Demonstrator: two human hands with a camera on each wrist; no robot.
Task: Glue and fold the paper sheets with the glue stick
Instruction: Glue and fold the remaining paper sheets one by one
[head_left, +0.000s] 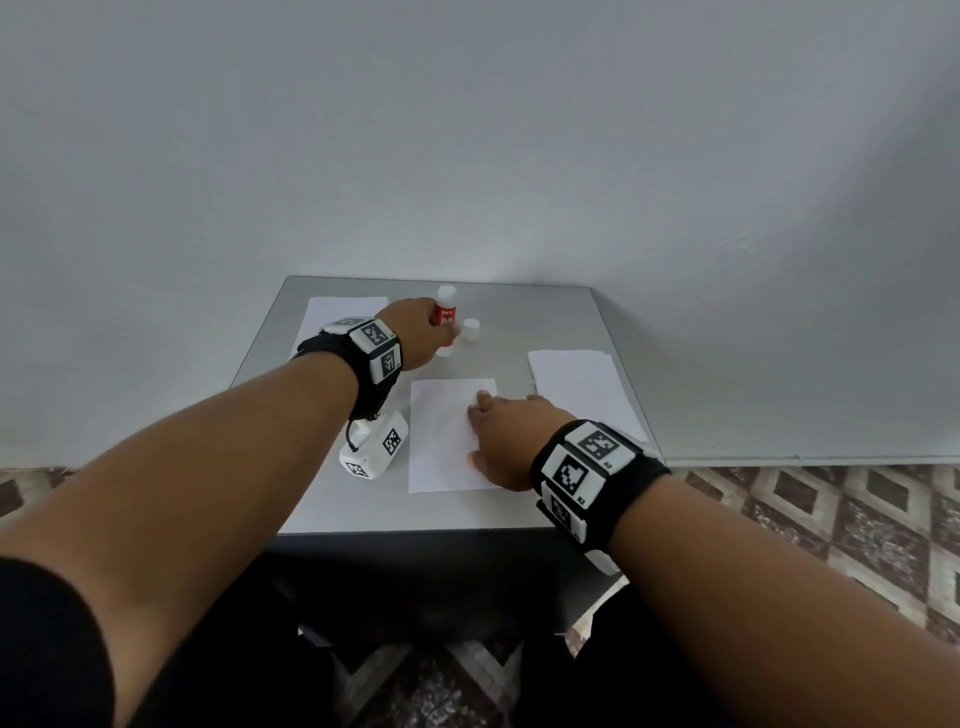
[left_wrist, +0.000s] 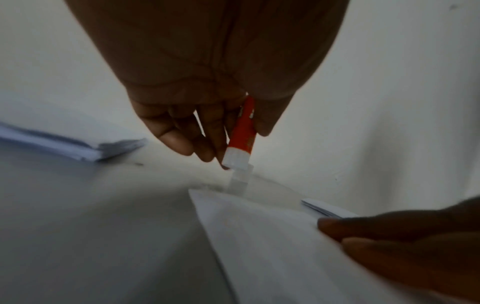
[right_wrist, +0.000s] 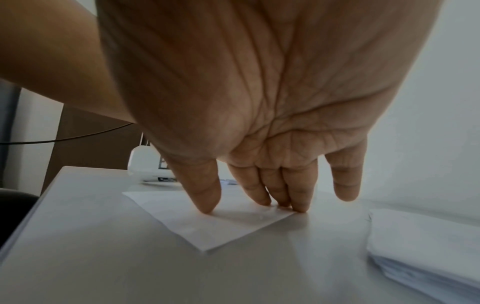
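A red glue stick (head_left: 445, 315) with white ends stands upright at the back middle of the table, and my left hand (head_left: 435, 332) grips its body. In the left wrist view the glue stick (left_wrist: 242, 131) points its ribbed white end down, just over the tabletop, pinched between thumb and fingers (left_wrist: 182, 142). A single white paper sheet (head_left: 441, 441) lies flat at the table's centre. My right hand (head_left: 493, 431) presses on the sheet's right edge with straight fingers (right_wrist: 298, 197); the sheet (right_wrist: 221, 228) lies flat under them.
A small white cap (head_left: 470, 330) stands just right of the glue stick. Paper stacks lie at the back left (head_left: 343, 309) and at the right (head_left: 582, 389). A white marker-tagged device (head_left: 376, 447) sits left of the sheet. The grey table (head_left: 550, 332) meets the wall behind.
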